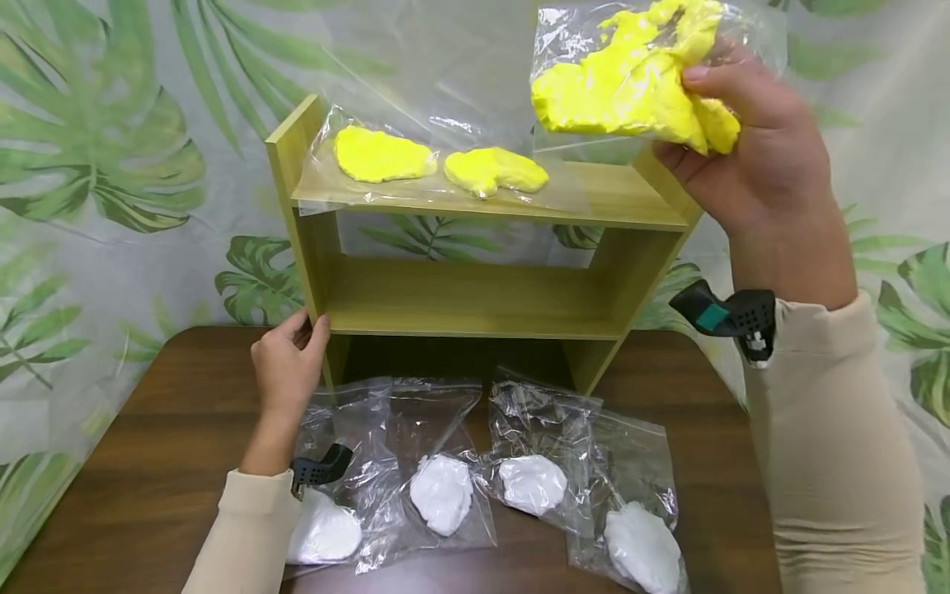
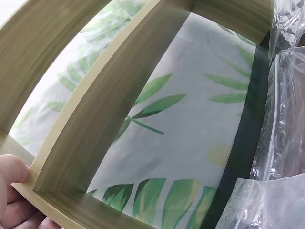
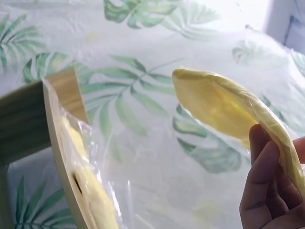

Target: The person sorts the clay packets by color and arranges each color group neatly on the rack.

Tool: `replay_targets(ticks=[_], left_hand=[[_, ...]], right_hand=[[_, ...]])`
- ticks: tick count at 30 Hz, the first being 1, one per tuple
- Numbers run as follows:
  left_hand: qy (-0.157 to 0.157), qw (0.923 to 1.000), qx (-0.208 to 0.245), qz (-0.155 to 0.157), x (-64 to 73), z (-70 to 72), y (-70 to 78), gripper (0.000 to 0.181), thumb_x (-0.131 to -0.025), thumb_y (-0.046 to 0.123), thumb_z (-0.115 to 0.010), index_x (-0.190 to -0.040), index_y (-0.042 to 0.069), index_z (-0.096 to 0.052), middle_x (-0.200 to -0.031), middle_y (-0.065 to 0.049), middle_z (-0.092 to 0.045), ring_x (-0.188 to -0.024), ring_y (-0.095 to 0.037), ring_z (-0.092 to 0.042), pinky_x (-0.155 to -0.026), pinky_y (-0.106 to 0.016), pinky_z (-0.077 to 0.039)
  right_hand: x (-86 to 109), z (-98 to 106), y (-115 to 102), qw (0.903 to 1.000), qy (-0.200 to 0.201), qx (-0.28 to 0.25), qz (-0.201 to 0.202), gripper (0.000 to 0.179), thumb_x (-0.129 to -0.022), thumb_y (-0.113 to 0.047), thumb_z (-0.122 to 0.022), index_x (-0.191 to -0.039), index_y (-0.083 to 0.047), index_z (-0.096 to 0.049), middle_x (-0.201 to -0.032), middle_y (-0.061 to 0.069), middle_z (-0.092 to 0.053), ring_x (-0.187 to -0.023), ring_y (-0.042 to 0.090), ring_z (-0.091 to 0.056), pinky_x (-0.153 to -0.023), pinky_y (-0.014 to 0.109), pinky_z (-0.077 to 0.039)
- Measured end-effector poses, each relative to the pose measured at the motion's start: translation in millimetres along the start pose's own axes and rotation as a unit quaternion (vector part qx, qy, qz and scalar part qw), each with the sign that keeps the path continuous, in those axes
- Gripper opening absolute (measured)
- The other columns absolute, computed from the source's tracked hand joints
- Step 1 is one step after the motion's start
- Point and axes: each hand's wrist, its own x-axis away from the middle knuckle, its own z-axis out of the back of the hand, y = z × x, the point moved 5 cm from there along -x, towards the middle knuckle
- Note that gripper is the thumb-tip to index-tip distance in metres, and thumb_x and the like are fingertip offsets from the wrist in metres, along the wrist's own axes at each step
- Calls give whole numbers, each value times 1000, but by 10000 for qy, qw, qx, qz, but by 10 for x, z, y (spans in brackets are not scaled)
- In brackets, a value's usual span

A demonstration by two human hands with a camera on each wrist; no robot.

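My right hand [image 1: 772,140] is raised above the right end of a small wooden shelf [image 1: 475,322]. Between thumb and fingers it pinches a clear plastic bag holding a yellow, clay-like mass [image 1: 616,91]; the right wrist view shows this bag [image 3: 219,100] edge-on. My left hand [image 1: 289,359] grips the shelf's left side panel, and in the left wrist view its thumb [image 2: 14,168] lies against the panel's front edge. Along the top board, clear bags hold two flattened yellow lumps, one on the left [image 1: 382,155] and one nearer the middle [image 1: 496,171].
In front of the shelf, on the dark brown table [image 1: 171,462], several clear zip bags hold white lumps, among them one in the middle [image 1: 442,495] and one at far right [image 1: 644,549]. A leaf-patterned cloth [image 1: 96,165] hangs behind.
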Motion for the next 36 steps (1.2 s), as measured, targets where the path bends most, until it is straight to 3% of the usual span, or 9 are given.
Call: replay_targets(ticks=[6,16,22,29,32,36], left_hand=[[35,10000,-8,-12,12,-2,-1,24,-91,17,-64,-102,-1,-74,-86,-19,-72,-78,-29,-71,-61,1,-35],[55,10000,13,-30,13,-21,-13,26,-91,18,-65,-107,-1,-73,-87,-20,-72,-77,-28,-71,-61,1,-35],[52,10000,66,-16,26,-45,7,28,-90,18,-66,-109,-2,-72,-91,-21,-71,-80,-29,-71,-62,2,-35],[12,9998,220,-26,40,-71,40,28,-89,16,-67,-110,-2,-72,-95,-21,-71,-82,-28,-71,-63,1,-38],[29,9996,265,-53,36,-73,53,28,-88,15,-67,-110,-2,-72,-95,-21,-71,-82,-28,-71,-63,1,-39],[36,9997,239,-67,31,-83,59,28,-88,15,-68,-110,-1,-72,-95,-21,-71,-81,-27,-71,-63,1,-39]], right_hand=[[-299,122,90,9991,180,361,-121,35,-96,0,-45,-130,-2,-48,-114,14,-55,-83,25,-53,-59,28,-39],[-733,453,186,9856,1293,881,-639,28,-91,-2,-57,-118,-8,-55,-117,8,-55,-87,23,-49,-61,30,-41],[-865,644,260,9749,1656,1074,-1030,32,-88,-1,-62,-118,-12,-55,-117,5,-54,-92,22,-47,-63,30,-42],[-848,855,330,9592,2307,959,-1320,41,-83,1,-68,-119,-16,-59,-119,2,-53,-93,21,-48,-65,32,-44],[-852,884,329,9637,2222,859,-1207,41,-83,1,-65,-119,-16,-58,-119,3,-55,-93,21,-50,-64,32,-45],[-891,852,284,9770,1770,794,-887,37,-86,-1,-59,-120,-14,-56,-120,5,-56,-95,22,-52,-64,30,-46]])
